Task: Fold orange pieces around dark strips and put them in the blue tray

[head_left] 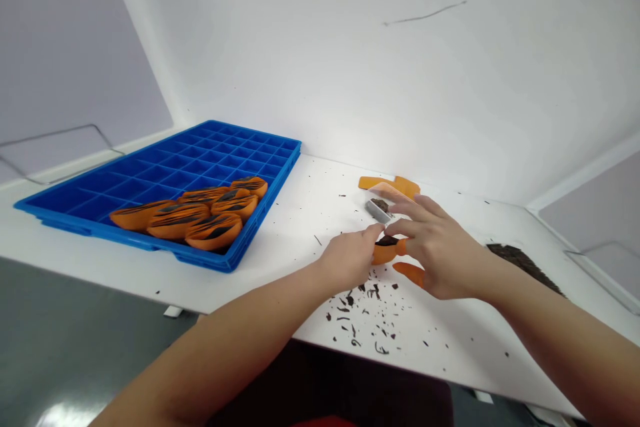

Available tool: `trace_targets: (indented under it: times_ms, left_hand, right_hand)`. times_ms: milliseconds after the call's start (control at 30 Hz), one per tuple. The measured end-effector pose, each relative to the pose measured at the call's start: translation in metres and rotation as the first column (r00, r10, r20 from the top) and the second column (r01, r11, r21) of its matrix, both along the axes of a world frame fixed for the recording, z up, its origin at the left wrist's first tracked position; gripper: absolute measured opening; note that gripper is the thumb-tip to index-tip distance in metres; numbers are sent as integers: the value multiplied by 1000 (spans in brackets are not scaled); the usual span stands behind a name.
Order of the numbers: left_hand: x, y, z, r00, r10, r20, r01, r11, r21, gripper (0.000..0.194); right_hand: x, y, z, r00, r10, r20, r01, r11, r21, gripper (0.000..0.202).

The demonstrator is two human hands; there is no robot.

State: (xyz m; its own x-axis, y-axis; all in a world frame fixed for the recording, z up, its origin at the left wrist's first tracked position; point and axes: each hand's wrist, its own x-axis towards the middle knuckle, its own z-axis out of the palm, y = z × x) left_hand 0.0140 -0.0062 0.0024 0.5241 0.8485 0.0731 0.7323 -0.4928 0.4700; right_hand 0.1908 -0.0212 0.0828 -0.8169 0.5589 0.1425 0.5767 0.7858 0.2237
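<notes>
My left hand's [350, 259] fingers narrow around an orange pouch [384, 255], my right hand's [440, 250] spread at its right, grip I cannot tell, blue tray [200, 153] left.

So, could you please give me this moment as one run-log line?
Left hand: touching orange piece | Right hand: at same piece | Near: grey container, dark flakes | Blue tray: orange bundles inside

The right hand [434, 247] partly hides an orange piece [383, 254], and the frame cuts both forearms [250, 333].
</notes>
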Motion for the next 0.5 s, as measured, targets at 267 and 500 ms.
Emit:
trace_targets:
  times_ms: [267, 500]
  left_hand:
    - [-2, -1, -1, 995, -15, 102, 15, 1000, -5, 72]
    - [-4, -2, 4, 990, -47, 134, 47, 999, -2, 71]
  right_hand:
    - [7, -10, -15, 995, 21, -95, -24, 999, -25, 13]
    - [9, -9, -36, 985, -7, -171, -1, 999, -42, 18]
